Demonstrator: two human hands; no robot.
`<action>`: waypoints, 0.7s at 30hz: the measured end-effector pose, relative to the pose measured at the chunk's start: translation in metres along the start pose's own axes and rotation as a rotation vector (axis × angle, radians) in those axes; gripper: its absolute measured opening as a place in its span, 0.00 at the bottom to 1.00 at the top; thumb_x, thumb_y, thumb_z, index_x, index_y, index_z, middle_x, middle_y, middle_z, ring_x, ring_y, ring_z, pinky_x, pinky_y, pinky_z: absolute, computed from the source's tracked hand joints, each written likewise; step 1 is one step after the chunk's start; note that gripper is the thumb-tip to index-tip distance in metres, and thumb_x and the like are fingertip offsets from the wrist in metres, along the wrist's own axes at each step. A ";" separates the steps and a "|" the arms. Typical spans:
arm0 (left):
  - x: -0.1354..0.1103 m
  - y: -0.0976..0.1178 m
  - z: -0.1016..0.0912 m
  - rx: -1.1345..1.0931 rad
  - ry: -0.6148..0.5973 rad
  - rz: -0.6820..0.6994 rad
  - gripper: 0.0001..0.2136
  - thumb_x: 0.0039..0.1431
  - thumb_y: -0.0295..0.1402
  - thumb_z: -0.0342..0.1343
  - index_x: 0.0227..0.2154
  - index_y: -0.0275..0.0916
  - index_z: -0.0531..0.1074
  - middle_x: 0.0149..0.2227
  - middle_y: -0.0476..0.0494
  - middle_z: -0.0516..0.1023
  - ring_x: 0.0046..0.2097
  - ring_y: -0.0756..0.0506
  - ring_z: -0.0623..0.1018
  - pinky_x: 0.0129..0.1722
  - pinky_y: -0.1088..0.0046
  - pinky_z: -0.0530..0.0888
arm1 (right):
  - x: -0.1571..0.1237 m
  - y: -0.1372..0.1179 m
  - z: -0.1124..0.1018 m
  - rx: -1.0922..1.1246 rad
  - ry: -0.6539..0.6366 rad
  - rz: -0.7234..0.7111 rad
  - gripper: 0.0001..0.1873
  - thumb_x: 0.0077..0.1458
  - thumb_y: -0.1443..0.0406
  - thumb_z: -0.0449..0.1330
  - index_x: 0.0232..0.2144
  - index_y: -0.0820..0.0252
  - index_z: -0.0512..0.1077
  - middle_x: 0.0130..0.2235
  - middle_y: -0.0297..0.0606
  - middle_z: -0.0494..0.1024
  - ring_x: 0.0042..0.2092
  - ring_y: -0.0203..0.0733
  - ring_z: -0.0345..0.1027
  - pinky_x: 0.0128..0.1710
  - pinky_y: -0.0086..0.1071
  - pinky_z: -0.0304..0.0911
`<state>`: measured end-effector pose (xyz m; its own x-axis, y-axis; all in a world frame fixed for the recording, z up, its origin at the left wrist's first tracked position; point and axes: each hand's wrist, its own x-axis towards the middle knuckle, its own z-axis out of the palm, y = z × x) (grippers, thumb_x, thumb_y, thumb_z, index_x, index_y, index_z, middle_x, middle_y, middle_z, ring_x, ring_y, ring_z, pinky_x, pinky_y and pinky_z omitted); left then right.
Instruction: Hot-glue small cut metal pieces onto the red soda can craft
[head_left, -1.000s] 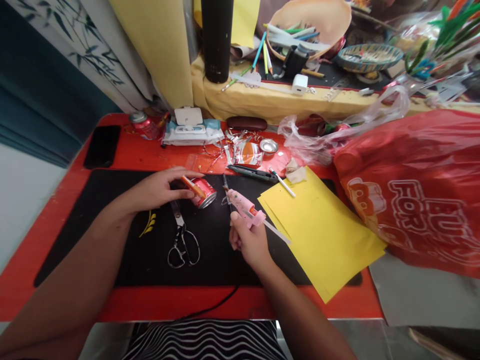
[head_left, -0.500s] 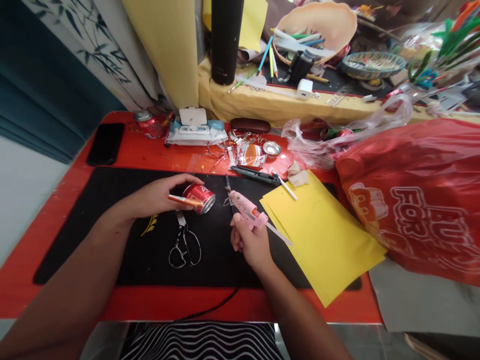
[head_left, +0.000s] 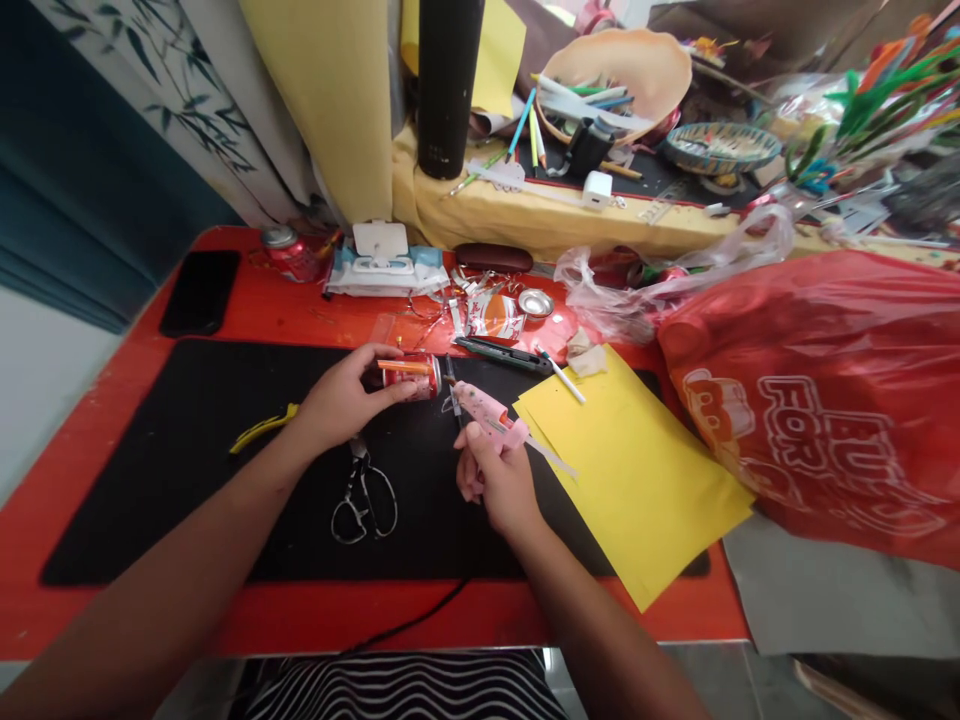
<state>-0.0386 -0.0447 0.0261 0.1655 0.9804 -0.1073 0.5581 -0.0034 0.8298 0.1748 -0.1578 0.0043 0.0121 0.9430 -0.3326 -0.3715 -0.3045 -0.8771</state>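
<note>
A small red soda can (head_left: 421, 372) lies on its side in my left hand (head_left: 351, 393), its metal end facing right. Along the can's side runs an orange strip (head_left: 397, 366). My right hand (head_left: 495, 478) is wrapped round a pink hot glue gun (head_left: 486, 412), whose nozzle points up and left, close to the can's end. A glue stick (head_left: 553, 458) sticks out of the gun's rear. Below the can, scissors with patterned handles (head_left: 365, 503) lie on the black mat (head_left: 187, 480). A yellow curved piece (head_left: 262, 428) is left of my left wrist.
Yellow sheets (head_left: 637, 480) cover the mat's right side, beside a red plastic bag (head_left: 817, 400). Behind the mat are a utility knife (head_left: 504, 354), a white pen (head_left: 564, 380), a wipes pack (head_left: 386, 268), another can (head_left: 289, 255) and a phone (head_left: 200, 292). A cord (head_left: 412, 625) crosses the front edge.
My left hand has turned the can more level and moved it right, nearer the glue gun's nozzle. My right hand keeps its grip almost in place. The view has shifted slightly.
</note>
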 end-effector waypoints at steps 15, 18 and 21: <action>-0.003 -0.004 0.015 -0.044 0.078 0.012 0.30 0.56 0.59 0.70 0.53 0.43 0.77 0.50 0.39 0.87 0.51 0.34 0.84 0.51 0.58 0.79 | 0.017 -0.024 -0.005 -0.056 -0.095 -0.051 0.34 0.62 0.34 0.67 0.37 0.59 0.78 0.18 0.24 0.70 0.16 0.33 0.63 0.15 0.24 0.52; -0.003 -0.005 0.018 -0.056 0.098 0.026 0.30 0.57 0.56 0.70 0.55 0.43 0.76 0.54 0.38 0.86 0.53 0.34 0.85 0.54 0.57 0.80 | 0.019 -0.019 -0.004 -0.027 -0.068 -0.062 0.34 0.61 0.33 0.67 0.33 0.58 0.76 0.16 0.22 0.67 0.15 0.32 0.61 0.15 0.24 0.54; -0.003 -0.007 0.020 -0.031 0.125 0.047 0.29 0.58 0.56 0.69 0.56 0.43 0.77 0.56 0.38 0.86 0.54 0.33 0.84 0.57 0.54 0.80 | 0.019 -0.013 -0.003 -0.035 -0.053 -0.062 0.35 0.58 0.32 0.68 0.30 0.57 0.74 0.14 0.21 0.64 0.14 0.32 0.60 0.14 0.25 0.54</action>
<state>-0.0265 -0.0519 0.0092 0.0873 0.9962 -0.0005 0.5262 -0.0457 0.8491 0.1830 -0.1363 0.0084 -0.0158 0.9658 -0.2589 -0.3386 -0.2488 -0.9074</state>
